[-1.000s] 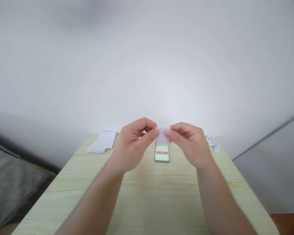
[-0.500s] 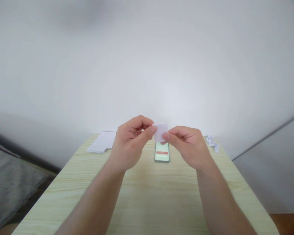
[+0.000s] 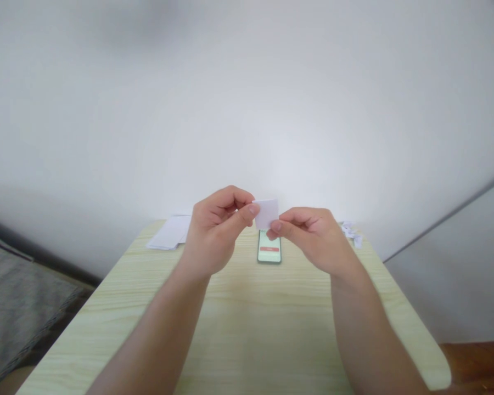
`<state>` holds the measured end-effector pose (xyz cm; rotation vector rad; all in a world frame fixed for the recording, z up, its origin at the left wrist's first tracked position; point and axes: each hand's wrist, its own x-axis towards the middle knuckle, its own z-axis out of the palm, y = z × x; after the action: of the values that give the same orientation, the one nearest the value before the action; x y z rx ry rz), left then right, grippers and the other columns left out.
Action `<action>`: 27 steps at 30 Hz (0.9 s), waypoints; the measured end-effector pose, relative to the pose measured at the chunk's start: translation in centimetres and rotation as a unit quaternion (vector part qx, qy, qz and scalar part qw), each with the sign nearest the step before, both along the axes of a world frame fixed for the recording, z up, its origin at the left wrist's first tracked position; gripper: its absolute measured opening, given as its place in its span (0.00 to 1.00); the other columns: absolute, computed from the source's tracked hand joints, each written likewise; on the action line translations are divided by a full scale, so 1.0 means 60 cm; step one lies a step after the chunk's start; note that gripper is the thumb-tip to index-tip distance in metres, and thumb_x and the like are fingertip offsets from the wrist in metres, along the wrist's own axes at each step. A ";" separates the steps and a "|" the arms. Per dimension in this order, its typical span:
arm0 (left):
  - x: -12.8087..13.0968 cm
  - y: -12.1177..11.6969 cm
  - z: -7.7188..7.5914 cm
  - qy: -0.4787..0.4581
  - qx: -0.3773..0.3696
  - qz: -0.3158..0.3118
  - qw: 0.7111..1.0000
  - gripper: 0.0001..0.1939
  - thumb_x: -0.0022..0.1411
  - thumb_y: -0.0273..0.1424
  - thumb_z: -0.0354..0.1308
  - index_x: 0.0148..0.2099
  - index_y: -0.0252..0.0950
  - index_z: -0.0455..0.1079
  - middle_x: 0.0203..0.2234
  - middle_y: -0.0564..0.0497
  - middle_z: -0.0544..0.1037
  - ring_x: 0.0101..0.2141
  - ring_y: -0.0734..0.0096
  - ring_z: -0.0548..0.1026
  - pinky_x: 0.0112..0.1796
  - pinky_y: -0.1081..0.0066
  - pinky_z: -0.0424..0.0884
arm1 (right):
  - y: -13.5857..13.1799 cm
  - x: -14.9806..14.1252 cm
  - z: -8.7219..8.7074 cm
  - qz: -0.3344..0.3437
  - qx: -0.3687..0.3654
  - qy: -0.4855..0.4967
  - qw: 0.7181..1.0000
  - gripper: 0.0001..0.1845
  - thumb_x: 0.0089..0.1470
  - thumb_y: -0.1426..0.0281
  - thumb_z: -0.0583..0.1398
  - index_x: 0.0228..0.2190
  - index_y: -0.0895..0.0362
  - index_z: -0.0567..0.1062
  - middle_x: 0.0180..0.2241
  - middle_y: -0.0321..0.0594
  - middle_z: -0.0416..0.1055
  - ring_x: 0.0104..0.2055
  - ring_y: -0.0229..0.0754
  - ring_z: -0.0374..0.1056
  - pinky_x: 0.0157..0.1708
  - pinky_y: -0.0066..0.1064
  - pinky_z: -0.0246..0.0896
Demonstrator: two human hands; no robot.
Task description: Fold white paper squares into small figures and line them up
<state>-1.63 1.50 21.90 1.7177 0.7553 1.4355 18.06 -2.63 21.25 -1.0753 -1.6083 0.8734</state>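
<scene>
A small, roughly square piece of white paper (image 3: 266, 213) is held up above the table between both hands. My left hand (image 3: 216, 230) is closed, pinching its left edge between thumb and forefinger. At the lower right corner, the thumb and fingers of my right hand (image 3: 313, 235) are pinched on it too. A phone (image 3: 269, 256) with a lit pale screen and a red bar lies on the table just beyond and below the paper, its upper part hidden.
A stack of white paper sheets (image 3: 168, 235) lies at the table's far left, partly behind my left hand. Several crumpled or folded white paper pieces (image 3: 351, 232) lie at the far right. The light wooden table (image 3: 247, 329) stands against a white wall (image 3: 247, 99).
The view has shifted slightly, so hands, paper and phone appear a little higher. The paper stays between both hands; my right fingers now sit lower on its corner.
</scene>
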 end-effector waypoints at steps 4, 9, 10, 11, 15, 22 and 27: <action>0.018 -0.030 -0.008 -0.032 -0.028 -0.014 0.999 0.06 0.63 0.33 0.64 0.35 0.35 0.74 0.23 0.53 0.74 0.27 0.73 0.71 0.32 0.70 0.67 | -0.027 -0.001 -0.012 -0.016 -0.021 0.089 0.996 0.13 0.56 0.58 0.68 0.35 0.56 0.83 0.33 0.41 0.82 0.37 0.43 0.77 0.39 0.35 0.73; 0.046 -0.124 -0.083 -0.079 -0.122 -0.020 0.989 0.05 0.62 0.31 0.63 0.35 0.35 0.73 0.24 0.54 0.74 0.27 0.74 0.70 0.32 0.71 0.67 | -0.106 -0.010 -0.089 -0.045 -0.100 0.250 0.962 0.13 0.53 0.59 0.70 0.35 0.56 0.80 0.33 0.37 0.81 0.33 0.41 0.78 0.41 0.38 0.77; 0.047 -0.149 -0.107 -0.079 -0.141 -0.012 0.987 0.05 0.62 0.31 0.63 0.35 0.35 0.73 0.24 0.55 0.74 0.27 0.74 0.70 0.32 0.71 0.67 | -0.128 -0.013 -0.110 -0.052 -0.123 0.265 0.955 0.13 0.53 0.60 0.71 0.35 0.56 0.80 0.33 0.37 0.81 0.32 0.41 0.78 0.40 0.37 0.77; 0.047 -0.174 -0.133 -0.079 -0.158 -0.002 0.984 0.05 0.62 0.31 0.63 0.34 0.35 0.73 0.24 0.55 0.74 0.27 0.74 0.70 0.32 0.72 0.66 | -0.150 -0.016 -0.133 -0.060 -0.142 0.276 0.949 0.14 0.52 0.60 0.71 0.36 0.56 0.80 0.34 0.38 0.81 0.32 0.40 0.78 0.39 0.36 0.77; 0.037 -0.260 -0.232 -0.074 -0.216 0.051 0.972 0.06 0.61 0.32 0.65 0.35 0.35 0.74 0.25 0.54 0.75 0.27 0.75 0.70 0.31 0.73 0.65 | -0.232 -0.026 -0.215 -0.079 -0.213 0.276 0.934 0.15 0.52 0.60 0.71 0.37 0.55 0.82 0.34 0.39 0.81 0.29 0.40 0.77 0.34 0.34 0.76; 0.015 -0.341 -0.297 -0.068 -0.240 0.040 0.967 0.09 0.61 0.35 0.65 0.39 0.35 0.76 0.27 0.53 0.76 0.27 0.74 0.70 0.29 0.74 0.64 | -0.287 -0.032 -0.259 -0.104 -0.207 0.202 0.952 0.13 0.50 0.60 0.72 0.36 0.54 0.83 0.27 0.36 0.79 0.27 0.38 0.73 0.32 0.32 0.75; -0.019 -0.358 -0.281 -0.051 -0.248 0.000 0.968 0.11 0.65 0.38 0.62 0.43 0.35 0.78 0.29 0.51 0.77 0.31 0.71 0.72 0.33 0.73 0.68 | -0.292 -0.038 -0.261 -0.041 -0.245 0.231 0.941 0.11 0.53 0.61 0.70 0.37 0.53 0.82 0.32 0.37 0.79 0.32 0.39 0.76 0.33 0.31 0.76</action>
<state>-2.79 -19.98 5.03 1.2503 0.9610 1.1958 15.75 -20.14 5.61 -1.1516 -0.9681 1.3970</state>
